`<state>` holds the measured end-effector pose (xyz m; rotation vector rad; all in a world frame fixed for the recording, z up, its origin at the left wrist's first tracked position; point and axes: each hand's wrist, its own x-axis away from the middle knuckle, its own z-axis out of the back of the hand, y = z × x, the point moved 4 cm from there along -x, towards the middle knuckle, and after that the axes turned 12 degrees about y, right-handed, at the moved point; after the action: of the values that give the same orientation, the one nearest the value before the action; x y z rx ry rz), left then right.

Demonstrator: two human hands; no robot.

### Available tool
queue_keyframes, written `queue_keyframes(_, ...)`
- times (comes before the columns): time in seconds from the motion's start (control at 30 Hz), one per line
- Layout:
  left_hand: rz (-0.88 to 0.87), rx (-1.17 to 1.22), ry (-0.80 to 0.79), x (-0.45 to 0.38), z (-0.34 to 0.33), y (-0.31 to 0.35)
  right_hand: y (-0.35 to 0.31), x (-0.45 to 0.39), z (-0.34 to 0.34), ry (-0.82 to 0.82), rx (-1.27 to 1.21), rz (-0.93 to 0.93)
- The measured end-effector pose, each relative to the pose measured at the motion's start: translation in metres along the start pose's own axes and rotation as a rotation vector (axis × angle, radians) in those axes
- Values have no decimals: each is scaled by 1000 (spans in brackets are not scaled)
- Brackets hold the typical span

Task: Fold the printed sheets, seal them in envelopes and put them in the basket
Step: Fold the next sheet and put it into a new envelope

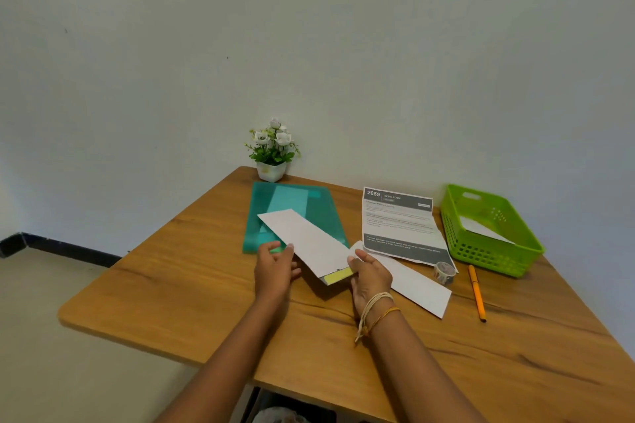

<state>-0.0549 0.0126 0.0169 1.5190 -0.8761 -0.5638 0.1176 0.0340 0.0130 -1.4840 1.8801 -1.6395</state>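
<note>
Just in front of the teal folder (292,213), the envelope (305,242) is held above the wooden table (171,302). The left hand (275,268) pinches its long edge, and the right hand (369,276) grips the near end beside the yellow adhesive strip (338,275). To seal well, I judge the flap should fold squarely over that strip, then be pressed along its length. Right of the folder lie a printed sheet (398,223), another envelope (419,285), tape roll (444,272), orange pen (477,292) and green basket (494,251), already holding white paper. Behind the folder, a potted plant (272,151) stands against a plain wall.
</note>
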Motion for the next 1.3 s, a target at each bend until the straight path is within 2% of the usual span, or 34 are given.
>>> queue_keyframes(0.1,384,349,-260,11,-29,-7,1,4,1,4,-53,-75)
queue_keyframes(0.2,631,625,-473,19,-42,-6,0,11,3,-86,26,-16)
queue_keyframes(0.3,773,739,-526,23,-47,-9,-1,20,10,-200,175,69)
queue_keyframes(0.37,826,774,-556,26,-53,-13,-4,20,14,-211,414,249)
queue_keyframes(0.43,814,778,-549,27,-56,-14,-10,16,15,-211,746,559)
queue_keyframes(0.5,754,745,-505,26,-54,-11,-15,18,11,-257,952,851)
queue_keyframes(0.6,737,735,-486,24,-55,-13,-20,24,8,-272,1052,1223)
queue_keyframes(0.7,691,671,-491,21,-56,-18,-22,29,6,-276,1064,1425)
queue_keyframes(0.9,661,637,-536,22,-60,-23,-26,44,-14,-337,1094,1623)
queue_keyframes(1.03,636,562,-546,22,-61,-22,-26,47,-23,-342,1129,1575)
queue_keyframes(1.13,579,644,-442,8,-56,-25,-24,48,-19,-396,1083,1529)
queue_keyframes(1.23,569,690,-427,1,-54,-27,-19,54,-16,-491,1117,1550)
queue_keyframes(1.3,567,656,-454,4,-55,-27,-17,55,-14,-465,1156,1605)
